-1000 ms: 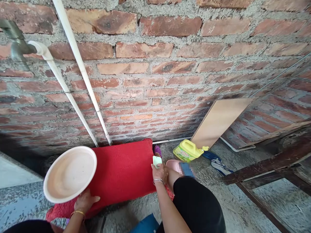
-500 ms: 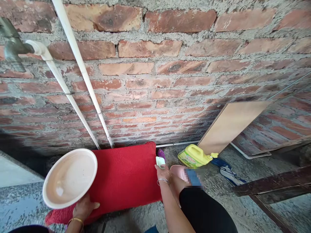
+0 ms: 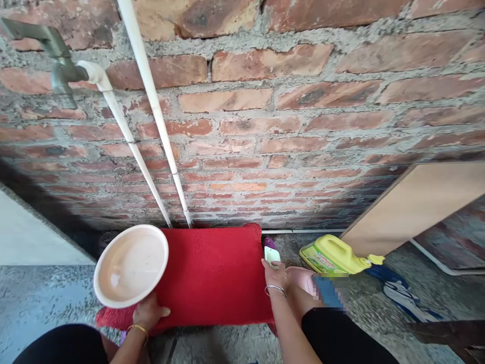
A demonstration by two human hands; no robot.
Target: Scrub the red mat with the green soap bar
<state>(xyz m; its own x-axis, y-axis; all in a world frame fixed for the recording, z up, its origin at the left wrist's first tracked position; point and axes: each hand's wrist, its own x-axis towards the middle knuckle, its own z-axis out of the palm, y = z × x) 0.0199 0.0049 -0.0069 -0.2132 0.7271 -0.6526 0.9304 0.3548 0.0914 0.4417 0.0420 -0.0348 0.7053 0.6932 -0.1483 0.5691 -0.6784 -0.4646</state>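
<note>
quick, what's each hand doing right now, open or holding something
Left hand: by the basin, thumb out; fingers hidden, so grip cannot be told.
Right hand: closed, holding a pale green object.

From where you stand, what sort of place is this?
Probably a wash corner: a metal tap before a brick wall, a pale basin and a yellow plastic jug.

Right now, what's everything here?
round plastic basin: one, cream, left
fuzzy cloth: one, red, centre
flat rectangular thing: one, mint, centre
plastic jug: one, yellow, right
flat board: one, tan, right
pipes: several, white, along wall
metal tap: one, grey, left
brick wall: one, reddish, back
slab: one, pale, left
likely footwear: several, blue, pink, purple, floor
wooden beam: one, dark, right
legs: two, black-clad, bottom
left hand: one, by basin
right hand: one, holding mint thing
</note>
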